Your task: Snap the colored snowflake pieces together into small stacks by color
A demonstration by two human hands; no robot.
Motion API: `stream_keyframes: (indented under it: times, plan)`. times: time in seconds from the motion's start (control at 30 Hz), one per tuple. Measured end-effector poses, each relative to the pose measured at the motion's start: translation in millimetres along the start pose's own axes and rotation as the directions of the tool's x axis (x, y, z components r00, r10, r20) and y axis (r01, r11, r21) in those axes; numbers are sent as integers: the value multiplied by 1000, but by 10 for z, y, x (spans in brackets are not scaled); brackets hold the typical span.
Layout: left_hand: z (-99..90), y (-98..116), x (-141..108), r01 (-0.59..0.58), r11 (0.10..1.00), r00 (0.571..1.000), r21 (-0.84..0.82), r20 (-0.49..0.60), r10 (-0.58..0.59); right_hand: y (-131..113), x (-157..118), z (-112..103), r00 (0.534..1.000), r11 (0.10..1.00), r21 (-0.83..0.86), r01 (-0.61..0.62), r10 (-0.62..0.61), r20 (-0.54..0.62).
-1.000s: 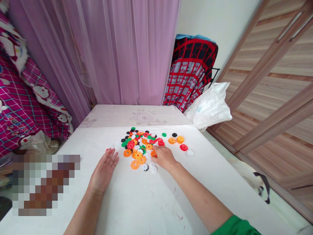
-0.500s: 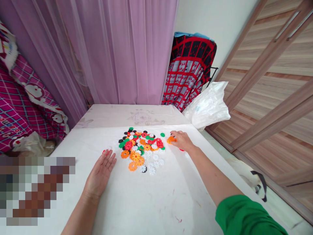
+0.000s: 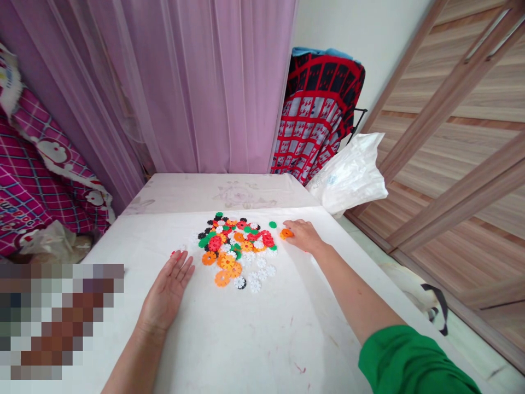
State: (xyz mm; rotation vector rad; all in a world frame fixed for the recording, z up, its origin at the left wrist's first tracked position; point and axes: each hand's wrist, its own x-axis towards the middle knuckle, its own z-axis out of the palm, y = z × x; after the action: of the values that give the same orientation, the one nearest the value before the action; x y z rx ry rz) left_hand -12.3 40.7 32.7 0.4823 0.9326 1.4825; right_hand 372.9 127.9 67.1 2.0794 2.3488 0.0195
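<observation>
Small flower-shaped plastic discs (image 3: 227,261) in orange, red, green, black and white lie heaped on the white-covered table (image 3: 229,339). To the right of the heap, my right hand (image 3: 304,236) curls its fingers round orange discs (image 3: 286,233) at the tabletop; its fingertips are partly hidden. My left hand (image 3: 170,282) rests open left of the heap, palm turned inward and fingers stretched out, holding nothing. A bit of red disc (image 3: 173,253) shows just behind its fingertips. One green disc (image 3: 273,225) lies apart, between the heap and my right hand.
A white plastic bag (image 3: 348,175) hangs at the table's right far corner. Behind the table hangs a purple curtain (image 3: 221,87), with a red-and-black patterned cloth (image 3: 307,120) beside it. A wooden wardrobe (image 3: 455,180) stands to the right.
My right hand has shifted very slightly, still by the orange discs. My left hand and the heap stay almost as they were; the camera view has tilted a little.
</observation>
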Motion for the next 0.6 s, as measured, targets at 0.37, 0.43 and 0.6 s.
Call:
stream_keyframes:
  times: [0.37, 0.43, 0.6]
  plan:
    - [-18, -14, 10, -4, 1000, 1000, -5, 17, 4, -621, -216, -7, 971, 965, 148, 216, -196, -138]
    - [-21, -15, 6, -4, 1000, 1000, -14, 15, 4, -762, -217, 43, 966, 956, 178, 234, -207, -154]
    - [-22, -20, 11, 8, 999, 1000, -35, 13, -7, -989, -258, 168, 981, 967, 181, 180, -161, -111]
